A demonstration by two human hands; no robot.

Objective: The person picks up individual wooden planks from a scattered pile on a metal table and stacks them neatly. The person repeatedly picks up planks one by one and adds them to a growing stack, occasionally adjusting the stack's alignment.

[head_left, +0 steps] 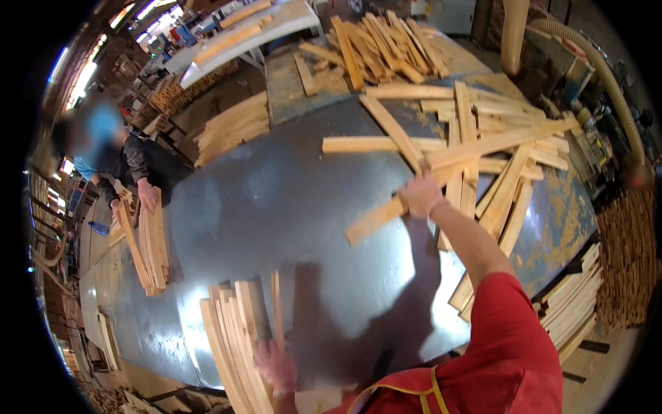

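My right hand point(420, 195) is closed around a pale wooden board point(376, 219), its near end sticking out toward the left over the metal tabletop. The board's other end runs under another long board point(496, 146) in the loose pile. At the near edge, my left hand point(276, 367) is beside a row of boards point(234, 338) stacked on edge. A narrow wooden slat point(277, 303) stands between its thumb and fingers, which look closed on it; the lower part is hidden by the hand.
A dark metal table point(276, 200) spreads before me. Across it at left, a co-worker's hands point(147, 194) hold a bundle of boards point(153, 241). A second heap of boards point(386, 45) lies at the back. Beyond the right edge are stacked boards point(572, 300) and a ribbed hose point(614, 83).
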